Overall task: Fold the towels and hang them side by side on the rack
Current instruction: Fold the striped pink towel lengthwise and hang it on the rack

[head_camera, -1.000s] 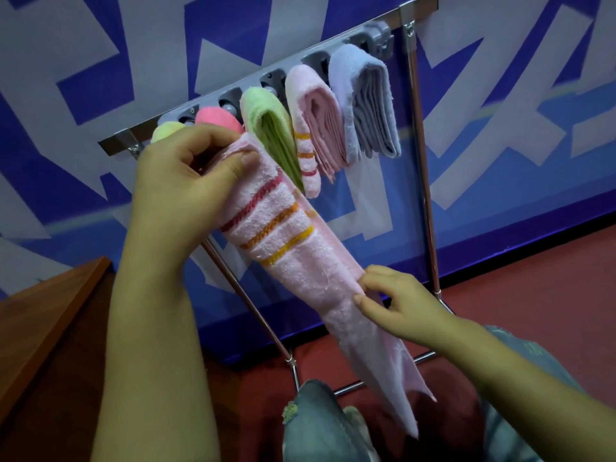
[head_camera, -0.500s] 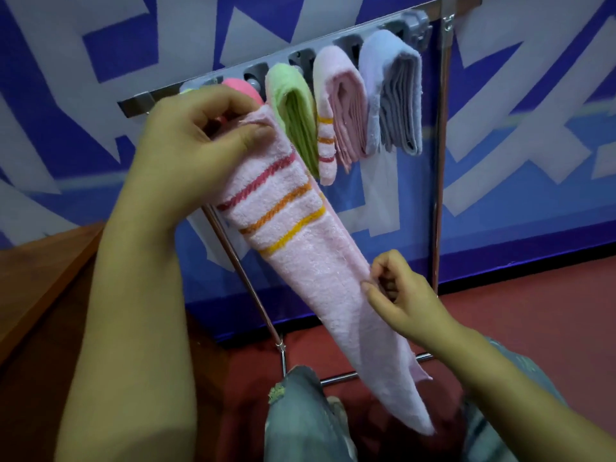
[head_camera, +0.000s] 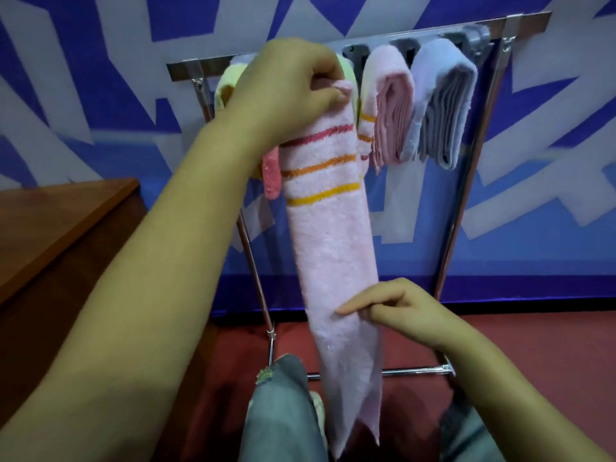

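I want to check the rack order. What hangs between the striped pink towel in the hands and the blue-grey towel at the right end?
In the head view, one folded pink towel hangs between the striped pink towel and the blue-grey towel.

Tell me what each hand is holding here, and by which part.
The left hand grips the top end of the striped pink towel up at the rack. The right hand pinches the same towel at its lower part.

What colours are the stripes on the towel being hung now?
Red, orange and yellow bands on the pale pink striped towel, seen in the head view.
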{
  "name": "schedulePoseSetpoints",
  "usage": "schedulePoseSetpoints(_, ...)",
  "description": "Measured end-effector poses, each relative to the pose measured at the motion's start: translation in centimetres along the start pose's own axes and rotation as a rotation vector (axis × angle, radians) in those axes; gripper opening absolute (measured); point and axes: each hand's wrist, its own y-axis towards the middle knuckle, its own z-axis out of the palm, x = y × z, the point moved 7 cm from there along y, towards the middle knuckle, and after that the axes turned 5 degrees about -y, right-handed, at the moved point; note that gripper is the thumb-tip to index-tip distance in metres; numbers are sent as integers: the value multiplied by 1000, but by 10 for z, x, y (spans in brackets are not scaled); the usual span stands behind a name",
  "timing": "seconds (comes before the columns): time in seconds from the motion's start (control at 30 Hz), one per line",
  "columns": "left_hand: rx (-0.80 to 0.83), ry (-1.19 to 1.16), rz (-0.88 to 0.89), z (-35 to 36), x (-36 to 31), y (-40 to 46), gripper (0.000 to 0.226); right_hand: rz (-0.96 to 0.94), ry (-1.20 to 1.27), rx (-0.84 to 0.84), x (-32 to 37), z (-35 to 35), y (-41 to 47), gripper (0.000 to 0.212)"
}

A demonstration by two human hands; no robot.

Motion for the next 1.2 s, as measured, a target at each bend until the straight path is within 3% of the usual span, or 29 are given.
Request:
schedulePoseSetpoints(0.07,-26,99,-24,15,7,1,28,-16,81,7,10,-2,2,48)
schedulePoseSetpoints(0.17,131,62,-77,60,21,-16,30,-9,314,-14,20,-5,6,40)
schedulePoseSetpoints(0.23,251,-18,-157,88,34,-39,34,6,503,-52,20,-9,7,31)
schedulePoseSetpoints(0.3,234,-195,-302,101,47,-68,22,-9,589,-92,18,-14,8,17)
schedulePoseSetpoints(0.33,206,-301,-392,104,52,-85,18,-7,624,-106,15,-16,9,22)
schedulePoseSetpoints(0.4,181,-563,-590,111,58,-122,32,8,687,-128,8,-17,10,47)
schedulePoseSetpoints(0.5,194,-883,-754,119,47,-170,46,-3,758,-198,5,-19,10,56)
schedulePoseSetpoints(0.67,222,-1110,-690,125,26,-202,39,-12,880,-235,14,-17,9,46)
schedulePoseSetpoints(0.83,215,-1297,-635,122,18,-198,85,-31,1103,-223,32,-21,10,49)
schedulePoseSetpoints(1.03,128,-1537,-554,116,4,-186,73,-14,1383,-264,29,-34,15,59)
schedulePoseSetpoints(1.13,116,-1606,-586,115,2,-180,66,24,1346,-122,37,-28,19,39)
schedulePoseSetpoints(1.2,123,-1586,-614,112,2,-176,51,13,1284,-173,29,-37,11,60)
